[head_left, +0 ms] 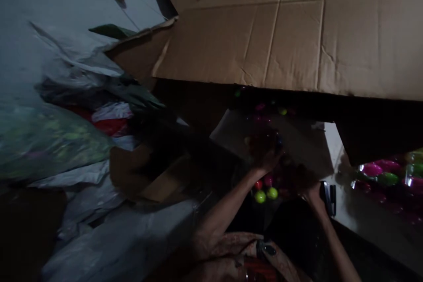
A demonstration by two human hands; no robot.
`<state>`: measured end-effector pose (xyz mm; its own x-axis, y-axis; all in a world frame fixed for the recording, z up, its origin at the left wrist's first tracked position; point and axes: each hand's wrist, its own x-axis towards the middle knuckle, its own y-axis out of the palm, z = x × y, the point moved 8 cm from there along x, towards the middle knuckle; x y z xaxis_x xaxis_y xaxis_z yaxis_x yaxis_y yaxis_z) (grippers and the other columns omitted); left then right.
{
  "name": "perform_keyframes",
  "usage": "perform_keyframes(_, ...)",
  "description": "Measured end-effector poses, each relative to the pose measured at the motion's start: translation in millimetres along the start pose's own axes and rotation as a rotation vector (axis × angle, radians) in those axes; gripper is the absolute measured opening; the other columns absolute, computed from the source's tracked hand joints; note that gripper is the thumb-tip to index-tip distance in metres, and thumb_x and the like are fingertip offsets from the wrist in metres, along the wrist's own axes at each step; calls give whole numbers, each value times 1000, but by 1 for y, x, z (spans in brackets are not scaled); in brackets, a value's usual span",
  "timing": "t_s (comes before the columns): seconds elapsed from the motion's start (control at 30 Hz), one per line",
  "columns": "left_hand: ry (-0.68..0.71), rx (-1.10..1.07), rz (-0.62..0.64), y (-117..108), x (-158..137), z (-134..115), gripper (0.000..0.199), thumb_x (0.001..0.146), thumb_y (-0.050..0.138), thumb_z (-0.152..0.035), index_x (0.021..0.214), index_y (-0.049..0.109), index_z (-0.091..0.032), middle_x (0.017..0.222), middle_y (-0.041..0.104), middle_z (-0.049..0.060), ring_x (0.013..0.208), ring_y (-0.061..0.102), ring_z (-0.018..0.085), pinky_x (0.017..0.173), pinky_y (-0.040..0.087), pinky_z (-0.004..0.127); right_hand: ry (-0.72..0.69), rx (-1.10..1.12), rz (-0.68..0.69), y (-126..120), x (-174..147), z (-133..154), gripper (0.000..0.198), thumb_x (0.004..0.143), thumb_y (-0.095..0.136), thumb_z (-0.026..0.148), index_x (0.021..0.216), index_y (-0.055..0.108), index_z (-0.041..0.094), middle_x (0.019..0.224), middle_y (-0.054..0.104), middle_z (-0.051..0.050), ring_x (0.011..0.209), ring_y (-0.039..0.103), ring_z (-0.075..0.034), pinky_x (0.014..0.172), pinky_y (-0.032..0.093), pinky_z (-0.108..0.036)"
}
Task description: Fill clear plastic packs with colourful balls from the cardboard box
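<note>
Deep shadow under the cardboard covers both hands. My left hand (269,158) reaches forward over a pale sheet-like surface (310,141), and its fingers are too dark to make out. My right hand (307,183) is lower and to the right, with its fingers also lost in the dark. Between my forearms lie small shiny round pieces: a yellow-green one (260,197), another yellow-green one (272,193) and a red one (258,184). Beside my right wrist is a black and silver object (328,198) of unclear kind. Whether either hand holds anything is hidden.
A large cardboard box (280,48) overhangs the work area. At the right lie several shiny pink and green pieces (380,172). Clear plastic bags (122,238) and a greenish filled bag (49,141) crowd the left, near a smaller open carton (127,165).
</note>
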<state>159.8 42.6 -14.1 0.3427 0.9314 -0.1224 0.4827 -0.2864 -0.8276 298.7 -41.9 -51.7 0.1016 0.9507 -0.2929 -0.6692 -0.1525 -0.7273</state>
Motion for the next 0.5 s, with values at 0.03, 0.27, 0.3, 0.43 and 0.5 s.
perform_keyframes(0.03, 16, 21, 36, 4, -1, -6, 63, 95, 35, -57, 145, 43, -20, 141, 47, 15, 136, 34, 36, 113, 16, 57, 76, -21, -2, 12, -14, 2, 58, 93, 33, 65, 102, 58, 13, 90, 61, -14, 84, 59, -21, 75, 44, -34)
perform_keyframes(0.27, 533, 180, 261, 22, -16, -45, 61, 94, 44, -45, 150, 36, -24, 156, 28, 8, 145, 21, 29, 119, 14, 47, 240, 91, -87, 18, -98, -3, 65, 90, 27, 75, 114, 52, 20, 108, 61, -11, 99, 59, -28, 79, 42, -35)
perform_keyframes(0.3, 632, 198, 320, 27, -20, -48, 64, 92, 48, -46, 151, 36, -23, 157, 27, 8, 145, 19, 29, 119, 14, 46, 282, -12, -191, -2, -105, -17, 67, 89, 30, 75, 120, 49, 19, 113, 59, -13, 101, 58, -29, 80, 43, -37)
perform_keyframes(0.43, 834, 226, 560, 43, -33, -57, 76, 80, 64, -36, 150, 37, -21, 153, 34, 7, 145, 20, 30, 120, 14, 43, 427, -449, -344, -57, -110, -67, 70, 89, 39, 69, 125, 44, 10, 121, 50, -19, 113, 50, -35, 84, 44, -43)
perform_keyframes(0.5, 807, 189, 558, 44, -35, -68, 71, 81, 61, -27, 149, 39, -20, 150, 40, 8, 143, 28, 28, 119, 17, 40, 422, -478, -253, -59, -97, -83, 58, 91, 38, 63, 114, 48, 11, 117, 51, -17, 109, 52, -32, 81, 44, -41)
